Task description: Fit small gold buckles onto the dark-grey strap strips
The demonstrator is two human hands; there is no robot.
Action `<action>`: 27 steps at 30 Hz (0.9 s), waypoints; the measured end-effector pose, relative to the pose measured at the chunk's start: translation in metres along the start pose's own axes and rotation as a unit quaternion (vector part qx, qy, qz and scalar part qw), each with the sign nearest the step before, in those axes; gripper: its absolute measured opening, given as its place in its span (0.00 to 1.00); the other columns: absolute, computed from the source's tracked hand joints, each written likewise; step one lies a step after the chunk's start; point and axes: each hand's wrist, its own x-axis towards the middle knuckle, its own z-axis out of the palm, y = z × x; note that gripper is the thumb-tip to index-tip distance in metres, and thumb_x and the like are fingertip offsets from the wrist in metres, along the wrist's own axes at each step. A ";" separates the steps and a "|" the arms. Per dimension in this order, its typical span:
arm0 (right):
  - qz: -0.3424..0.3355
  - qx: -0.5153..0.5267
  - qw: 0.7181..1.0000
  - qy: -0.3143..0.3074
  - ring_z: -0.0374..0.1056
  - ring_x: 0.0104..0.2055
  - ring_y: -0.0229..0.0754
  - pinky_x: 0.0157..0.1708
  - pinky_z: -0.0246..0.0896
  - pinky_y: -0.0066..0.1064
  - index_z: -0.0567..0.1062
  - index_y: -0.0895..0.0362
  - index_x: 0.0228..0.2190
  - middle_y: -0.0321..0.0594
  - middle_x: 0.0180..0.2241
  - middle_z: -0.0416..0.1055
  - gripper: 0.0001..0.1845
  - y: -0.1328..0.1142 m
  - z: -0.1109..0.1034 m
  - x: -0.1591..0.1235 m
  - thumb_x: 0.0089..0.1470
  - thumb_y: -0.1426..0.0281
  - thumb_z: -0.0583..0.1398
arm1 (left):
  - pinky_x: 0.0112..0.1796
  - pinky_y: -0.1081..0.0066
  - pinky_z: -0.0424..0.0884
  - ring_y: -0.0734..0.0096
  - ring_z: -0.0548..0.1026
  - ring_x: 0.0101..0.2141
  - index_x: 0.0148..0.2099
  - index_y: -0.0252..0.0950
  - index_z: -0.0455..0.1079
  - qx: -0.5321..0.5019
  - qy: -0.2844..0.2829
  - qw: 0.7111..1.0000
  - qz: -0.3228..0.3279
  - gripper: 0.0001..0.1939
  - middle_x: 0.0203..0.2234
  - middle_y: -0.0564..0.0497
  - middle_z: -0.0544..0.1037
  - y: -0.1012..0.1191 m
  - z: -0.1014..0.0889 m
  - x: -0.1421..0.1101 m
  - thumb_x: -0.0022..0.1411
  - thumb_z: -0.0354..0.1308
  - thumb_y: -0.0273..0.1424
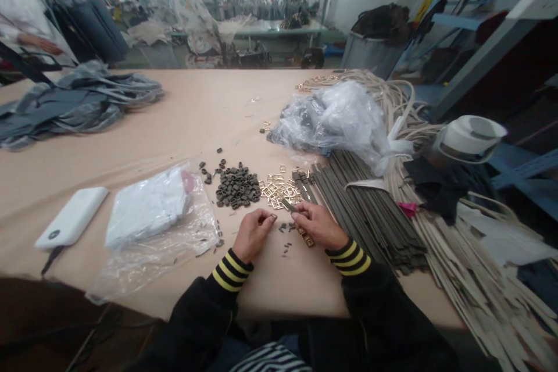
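Note:
My left hand [254,232] is closed in a pinch on a small metal buckle [274,217]. Facing it, my right hand [320,224] grips a dark olive strap [288,204] near its end, thumb on top. Gold buckles [307,239] show on a strap just under the right hand. Beyond both hands lies a loose pile of gold rectangular buckles [276,189]. Left of that pile is a heap of small dark fabric loops [238,186]. A few dark scraps [288,246] are on the table between my wrists.
Dark straps [370,221] lie in a bundle on the right, beside beige straps [471,267]. Behind them are a clear plastic bag [335,113] and a white roll [473,133]. On the left are a bagged white bundle [148,206], a white power bank [72,218] and grey fabric pieces [74,99].

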 end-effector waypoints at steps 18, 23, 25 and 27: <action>-0.128 -0.376 0.916 0.062 0.62 0.30 0.40 0.27 0.56 0.28 0.67 0.59 0.32 0.43 0.31 0.64 0.07 -0.023 0.072 -0.026 0.51 0.72 0.50 | 0.25 0.77 0.65 0.79 0.67 0.21 0.21 0.33 0.63 -0.455 0.049 0.870 -0.182 0.08 0.17 0.56 0.68 0.001 -0.002 -0.037 0.43 0.59 0.31; -0.086 -0.236 0.966 0.057 0.59 0.24 0.36 0.24 0.52 0.26 0.68 0.59 0.23 0.36 0.21 0.64 0.10 -0.022 0.058 -0.020 0.51 0.68 0.52 | 0.29 0.77 0.67 0.80 0.69 0.23 0.23 0.31 0.64 -0.469 0.047 0.868 -0.159 0.12 0.19 0.55 0.71 -0.002 -0.004 -0.043 0.42 0.62 0.33; -0.043 -0.139 0.989 0.027 0.56 0.20 0.33 0.21 0.50 0.25 0.69 0.59 0.20 0.33 0.17 0.61 0.12 -0.019 0.052 -0.016 0.49 0.66 0.54 | 0.28 0.78 0.67 0.81 0.70 0.22 0.26 0.31 0.63 -0.469 0.045 0.869 -0.151 0.12 0.19 0.55 0.72 -0.003 -0.006 -0.045 0.42 0.63 0.32; -0.009 -0.042 0.999 -0.012 0.53 0.18 0.31 0.18 0.48 0.24 0.69 0.60 0.20 0.34 0.17 0.63 0.13 -0.017 0.048 -0.013 0.48 0.64 0.55 | 0.27 0.78 0.67 0.80 0.70 0.22 0.28 0.32 0.63 -0.469 0.034 0.872 -0.139 0.13 0.19 0.55 0.73 -0.003 -0.007 -0.047 0.42 0.63 0.30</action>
